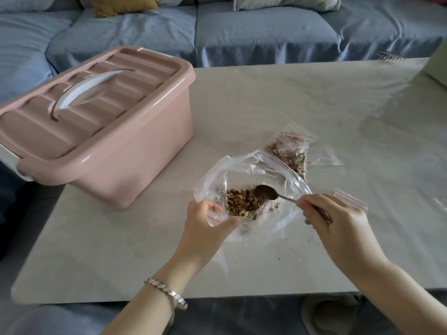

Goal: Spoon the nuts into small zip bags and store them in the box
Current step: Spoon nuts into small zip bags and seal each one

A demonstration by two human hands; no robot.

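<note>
A large clear plastic bag [285, 180] lies open on the pale table, with brown nuts [242, 201] heaped inside. My left hand [205, 223] holds a small clear zip bag [215, 215] with a red line at the big bag's left edge. My right hand [338, 218] grips a metal spoon [266, 192] by its handle; the bowl hovers over the nuts and looks empty. Behind the big bag lies a small zip bag filled with nuts [290, 153]. The pink box [108, 141] with a white handle stands at the left, its lid shut.
Two empty small zip bags lie on the table, one [325, 155] beside the filled bag and one [352, 198] just beyond my right hand. Nut crumbs [278, 258] dot the table near its front edge. A blue sofa [242, 32] runs along the far side.
</note>
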